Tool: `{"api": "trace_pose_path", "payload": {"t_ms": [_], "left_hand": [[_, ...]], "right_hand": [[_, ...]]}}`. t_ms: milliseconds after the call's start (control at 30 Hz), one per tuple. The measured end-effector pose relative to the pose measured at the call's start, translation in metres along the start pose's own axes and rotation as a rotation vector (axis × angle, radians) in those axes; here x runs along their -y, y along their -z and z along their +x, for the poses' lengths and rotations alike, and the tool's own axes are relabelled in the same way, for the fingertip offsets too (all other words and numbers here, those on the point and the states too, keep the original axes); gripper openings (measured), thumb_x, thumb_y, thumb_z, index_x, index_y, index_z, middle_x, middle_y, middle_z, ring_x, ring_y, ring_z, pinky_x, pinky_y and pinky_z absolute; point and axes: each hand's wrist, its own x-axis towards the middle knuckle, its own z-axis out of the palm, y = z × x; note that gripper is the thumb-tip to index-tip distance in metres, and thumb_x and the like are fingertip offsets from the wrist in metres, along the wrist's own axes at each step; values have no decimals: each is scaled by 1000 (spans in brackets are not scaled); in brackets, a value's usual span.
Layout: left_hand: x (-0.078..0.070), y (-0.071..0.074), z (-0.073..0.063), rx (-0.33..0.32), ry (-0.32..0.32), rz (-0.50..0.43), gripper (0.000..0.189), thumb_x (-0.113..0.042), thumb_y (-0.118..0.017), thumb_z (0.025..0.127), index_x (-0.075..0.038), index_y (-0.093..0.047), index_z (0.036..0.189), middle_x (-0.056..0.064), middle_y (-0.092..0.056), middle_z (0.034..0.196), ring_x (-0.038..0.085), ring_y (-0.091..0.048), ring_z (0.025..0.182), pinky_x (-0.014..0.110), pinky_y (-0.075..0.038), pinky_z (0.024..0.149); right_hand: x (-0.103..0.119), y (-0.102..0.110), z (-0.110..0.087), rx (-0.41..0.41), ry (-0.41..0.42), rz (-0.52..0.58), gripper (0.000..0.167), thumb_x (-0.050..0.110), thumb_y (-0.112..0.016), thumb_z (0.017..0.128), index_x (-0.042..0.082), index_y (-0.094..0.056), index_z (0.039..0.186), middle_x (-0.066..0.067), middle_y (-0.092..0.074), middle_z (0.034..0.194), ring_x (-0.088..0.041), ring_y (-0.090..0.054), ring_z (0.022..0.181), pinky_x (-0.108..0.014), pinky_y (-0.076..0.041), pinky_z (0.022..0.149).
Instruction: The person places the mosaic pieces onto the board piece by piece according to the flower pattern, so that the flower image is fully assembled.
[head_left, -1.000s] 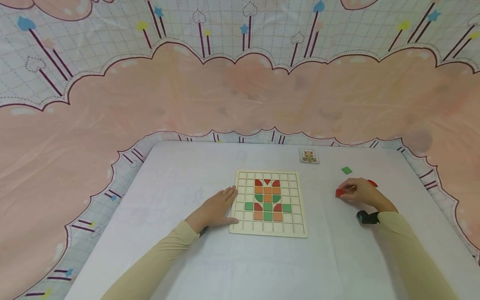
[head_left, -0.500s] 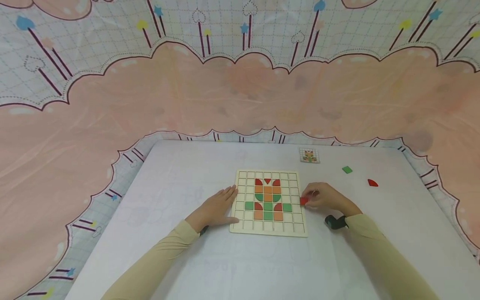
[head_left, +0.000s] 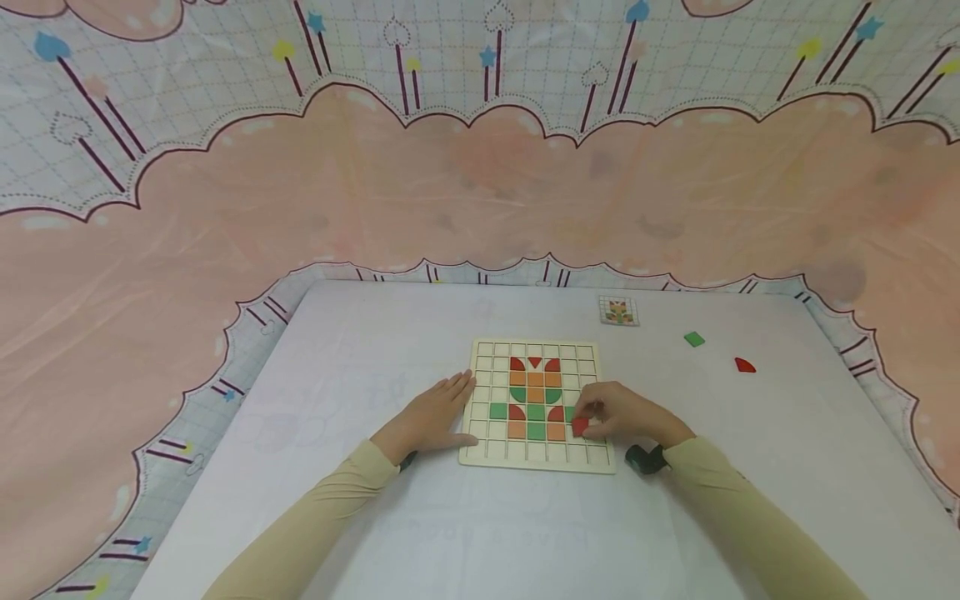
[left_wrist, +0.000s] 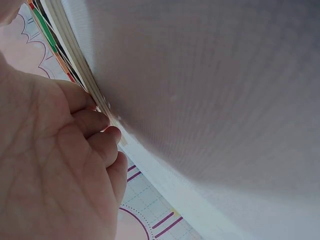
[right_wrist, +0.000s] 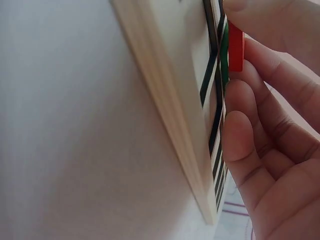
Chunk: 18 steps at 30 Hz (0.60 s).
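A pale square grid board [head_left: 487,454] lies on the white table, with orange, green and red tiles forming a flower pattern in its middle. My right hand [head_left: 626,412] is over the board's right side, pinching a red tile [head_left: 580,427] between thumb and fingers. In the right wrist view that red tile [right_wrist: 236,47] appears edge-on, close over the grid beside a green tile. At the board's left edge my left hand [head_left: 429,419] rests with fingers extended and thumb apart. The left wrist view shows its fingertips [left_wrist: 112,134] against the board's side.
Behind the board, toward the right, lies a small pattern card [head_left: 618,312] printed with a flower. A loose green tile [head_left: 694,339] and a red quarter-circle tile [head_left: 745,365] are farther right on the table. Patterned fabric [head_left: 480,192] hangs around the table.
My right hand has carried the red tile leftward from the table's right side to over the board, uncovering the red quarter-circle tile. The left hand stays in place.
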Motion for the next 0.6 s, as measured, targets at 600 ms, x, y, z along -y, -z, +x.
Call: {"api": "trace_pose_path", "payload": {"t_ms": [600], "left_hand": [[1,-2,1,2,8,10,97,-64,-52,85,-3,-14,150,12,-12,159,24,-15,147,38,-19,120]], "right_hand": [[8,-4,-2,-15,23,-57,10,11,-76,76,17,-69,79,7,-59,79,-5,-47,70,-16,-44,61]]}}
